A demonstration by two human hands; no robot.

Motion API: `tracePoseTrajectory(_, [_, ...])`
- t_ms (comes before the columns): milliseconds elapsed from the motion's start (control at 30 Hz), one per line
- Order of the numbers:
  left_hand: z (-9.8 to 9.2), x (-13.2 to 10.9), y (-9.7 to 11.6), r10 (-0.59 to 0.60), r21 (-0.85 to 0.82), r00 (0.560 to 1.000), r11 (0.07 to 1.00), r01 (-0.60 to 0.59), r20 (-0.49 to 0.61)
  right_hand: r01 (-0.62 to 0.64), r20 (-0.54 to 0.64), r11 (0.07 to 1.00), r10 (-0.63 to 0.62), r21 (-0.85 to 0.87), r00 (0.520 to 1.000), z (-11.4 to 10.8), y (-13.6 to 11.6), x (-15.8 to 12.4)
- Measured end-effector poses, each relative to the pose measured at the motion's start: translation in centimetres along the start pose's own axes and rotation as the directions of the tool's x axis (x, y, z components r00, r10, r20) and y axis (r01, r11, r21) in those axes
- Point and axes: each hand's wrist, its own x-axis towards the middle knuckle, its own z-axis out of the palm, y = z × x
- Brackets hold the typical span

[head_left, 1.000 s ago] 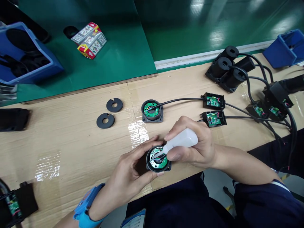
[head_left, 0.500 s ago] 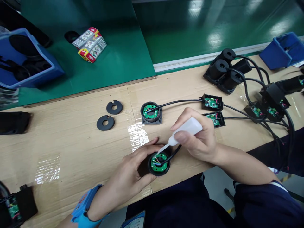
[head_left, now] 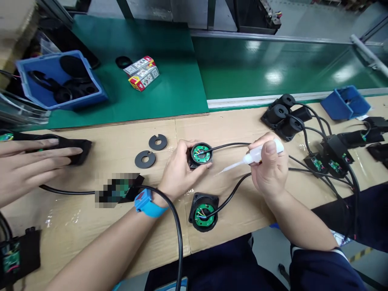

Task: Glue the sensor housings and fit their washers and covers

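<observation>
My left hand (head_left: pixel 178 167) is closed around the far round black housing (head_left: pixel 190 161), which has a green circuit board (head_left: pixel 201 154) and a black cable inside its rim. In my right hand (head_left: pixel 269 173) is a white squeeze bottle (head_left: pixel 257 154) with a long thin nozzle. The nozzle tip points left, over the cardboard and apart from both housings. Nearer to me, a second black housing (head_left: pixel 194 206) stands untouched, its green board and coloured wires facing up. Two black slotted rings (head_left: pixel 145 159) lie left of my left hand.
At the left, another person's hand (head_left: pixel 33 165) rests on a black part (head_left: pixel 81 150). A cable runs across my left forearm. Blue bins (head_left: pixel 97 95) (head_left: pixel 336 107) stand at both sides. Several cabled black housings (head_left: pixel 277 115) crowd the right, and a small printed box (head_left: pixel 142 73) lies behind.
My left hand has let go of the near housing and taken hold of the far one. The bottle has lifted away to the right. Another person's hand and a cable have appeared at the left.
</observation>
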Motion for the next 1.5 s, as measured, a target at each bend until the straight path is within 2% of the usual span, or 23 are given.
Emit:
tracePoseTrajectory(133, [-1.4,-2.3,0.9,0.179,0.183,0.983,0.968,-0.169,-0.038,0.08,0.015,0.997,-0.079,-0.025,0.997,-0.1,-0.1,-0.1])
tracePoseTrajectory(267, [-2.5,-4.2,1.6,0.249,0.265,0.968,0.935,-0.235,-0.019,0.16,0.086,0.983,-0.153,-0.09,0.985,0.0,-0.3,-0.5])
tracePoseTrajectory(467, [-2.7,-4.7,2.1,0.324,0.305,0.945,0.906,-0.293,-0.054,0.258,0.265,0.939,-0.195,-0.229,0.944,-0.2,-1.0,-1.2])
tracePoseTrajectory(667, [-2.8,-4.8,2.2,0.364,0.321,0.93,0.888,-0.329,-0.052,0.344,0.346,0.901,-0.244,-0.265,0.906,0.4,-1.4,-1.0])
tracePoseTrajectory(1033, [-2.9,-4.7,2.3,0.355,0.294,0.934,0.898,-0.329,-0.04,0.416,0.439,0.851,-0.256,-0.321,0.862,0.8,-1.8,-0.9])
tracePoseTrajectory(1267, [-2.9,-5.0,2.5,0.255,0.235,0.966,0.942,-0.239,-0.039,0.529,0.429,0.752,-0.359,-0.393,0.829,0.8,-1.3,-1.1])
tracePoseTrajectory(1400, [-3.0,-5.0,2.6,0.197,0.203,0.98,0.961,-0.187,-0.028,0.589,0.421,0.72,-0.436,-0.366,0.795,0.6,-0.9,-1.4])
tracePoseTrajectory(1433, [-3.1,-5.0,2.6,0.184,0.197,0.983,0.965,-0.176,-0.024,0.584,0.412,0.732,-0.439,-0.35,0.798,0.5,-0.8,-1.4])
tracePoseTrajectory(1500, [-3.1,-4.9,2.6,0.154,0.181,0.988,0.972,-0.15,-0.012,0.532,0.36,0.784,-0.419,-0.319,0.834,0.4,-0.7,-1.5])
